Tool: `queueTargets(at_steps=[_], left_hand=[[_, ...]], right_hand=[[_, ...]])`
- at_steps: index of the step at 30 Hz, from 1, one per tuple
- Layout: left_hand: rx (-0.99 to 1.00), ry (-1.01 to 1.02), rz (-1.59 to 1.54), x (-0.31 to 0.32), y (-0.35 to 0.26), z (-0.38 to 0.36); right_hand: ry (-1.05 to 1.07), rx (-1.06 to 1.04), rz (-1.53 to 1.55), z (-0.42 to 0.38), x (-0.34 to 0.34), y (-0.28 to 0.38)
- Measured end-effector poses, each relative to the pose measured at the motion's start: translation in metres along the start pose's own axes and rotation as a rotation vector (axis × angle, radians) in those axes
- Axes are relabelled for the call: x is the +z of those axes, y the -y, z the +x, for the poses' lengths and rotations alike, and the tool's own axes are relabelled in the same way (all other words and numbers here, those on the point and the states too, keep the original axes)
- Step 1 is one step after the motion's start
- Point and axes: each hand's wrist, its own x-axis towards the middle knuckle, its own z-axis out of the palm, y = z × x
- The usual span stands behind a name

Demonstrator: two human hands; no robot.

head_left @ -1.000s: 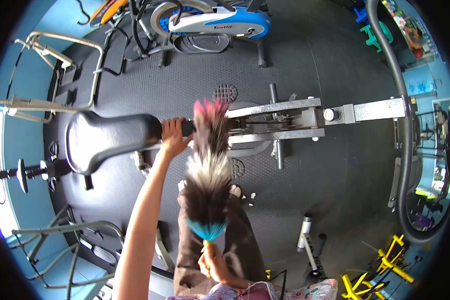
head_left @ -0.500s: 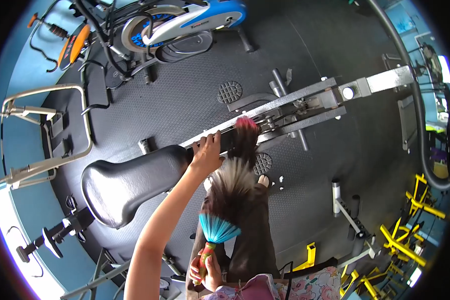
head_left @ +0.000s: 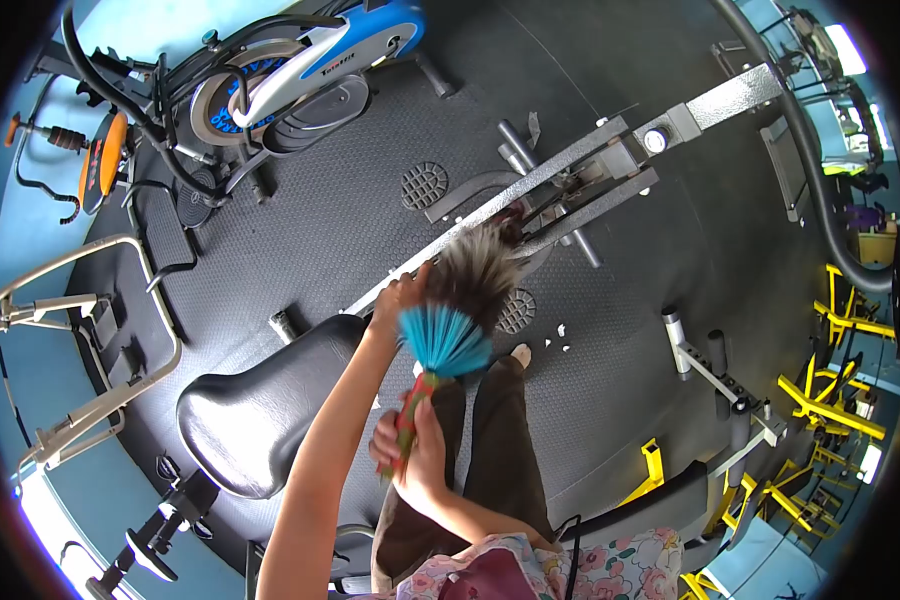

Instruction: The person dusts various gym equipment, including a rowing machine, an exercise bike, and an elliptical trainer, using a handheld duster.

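A feather duster (head_left: 465,270) with a turquoise base, brown and grey feathers and a red-green handle is in my right hand (head_left: 418,445). My right fingers are wrapped round the handle. The duster's feathers lie over the metal rail (head_left: 490,205) of a bench machine and hide part of it. My left hand (head_left: 395,300) is on the same rail, just ahead of the black padded seat (head_left: 270,410), with its fingers curled over the edge. The duster partly covers those fingers.
An exercise bike (head_left: 320,70) stands at upper left, with a beige metal frame (head_left: 160,290) below it. Yellow weight machines (head_left: 830,405) are at right. A stand with padded rollers (head_left: 715,370) is nearer me. White scraps (head_left: 562,330) lie on the black floor.
The duster and my right hand have moved up and forward, away from my body. My left hand stays on the rail. The whole view has shifted somewhat.
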Motion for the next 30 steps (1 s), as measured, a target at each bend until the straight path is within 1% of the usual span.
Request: queueTargets(at_steps=[1, 2, 3, 5, 6, 7, 9, 10, 11, 13, 14, 15, 17, 18, 21, 25, 26, 27, 28, 30], left_hand=[[-0.016, -0.031, -0.002, 0.004, 0.0, 0.001], [-0.042, 0.017, -0.028, 0.008, 0.003, 0.002], [-0.039, 0.02, -0.03, 0.012, 0.008, 0.001], [0.117, -0.016, -0.268, 0.017, 0.021, -0.006], [0.075, -0.028, -0.065, -0.003, 0.004, -0.006], [0.074, -0.027, -0.064, -0.014, -0.003, -0.004], [-0.071, 0.111, -0.175, -0.025, -0.011, -0.002], [-0.073, 0.08, -0.18, -0.028, -0.015, -0.005], [-0.075, 0.082, -0.181, -0.031, -0.02, -0.012], [-0.453, 0.121, -0.433, -0.057, -0.038, -0.036], [-0.456, 0.122, -0.436, -0.071, -0.05, -0.058], [-0.573, 0.065, 0.125, -0.087, -0.065, -0.09], [-0.716, -0.066, 1.262, -0.108, -0.086, -0.135], [-0.72, -0.068, 1.261, -0.111, -0.089, -0.141], [-0.629, -0.115, 1.325, -0.118, -0.086, -0.16], [-0.505, -0.175, 1.415, -0.128, -0.054, -0.18], [-0.507, -0.174, 1.415, -0.122, -0.052, -0.184], [-0.488, -0.167, 1.365, -0.124, -0.054, -0.149], [-0.468, -0.162, 1.316, -0.128, -0.046, -0.117], [-0.429, -0.15, 1.217, -0.126, -0.038, -0.08]], right_hand=[[0.0, -0.008, 0.027, 0.013, 0.001, 0.004], [0.031, -0.046, 0.04, 0.025, 0.004, 0.007], [0.029, -0.074, 0.054, 0.038, 0.007, 0.013], [0.015, -0.139, 0.055, 0.068, 0.005, 0.026], [0.028, -0.171, 0.043, 0.086, -0.004, 0.034], [0.041, -0.203, 0.031, 0.101, -0.009, 0.04], [0.03, -0.179, 0.067, 0.114, -0.006, 0.041], [0.021, -0.155, 0.1, 0.116, -0.004, 0.04], [0.096, -0.115, 0.176, 0.115, -0.002, 0.035], [0.109, -0.03, 0.245, 0.089, 0.027, 0.025], [0.184, 0.011, 0.317, 0.078, 0.031, 0.015], [0.26, 0.053, 0.39, 0.065, 0.034, 0.002], [0.241, 0.069, 0.291, 0.03, 0.063, -0.019], [0.244, 0.071, 0.288, 0.025, 0.069, -0.023], [0.255, 0.179, 0.256, 0.015, 0.078, -0.032], [0.273, 0.325, 0.217, 0.01, 0.084, -0.039], [0.407, 0.289, 0.259, 0.022, 0.076, -0.026], [0.372, 0.25, 0.246, 0.036, 0.068, -0.018], [0.395, 0.247, 0.246, 0.048, 0.063, -0.008], [0.416, 0.249, 0.247, 0.063, 0.057, 0.007]])
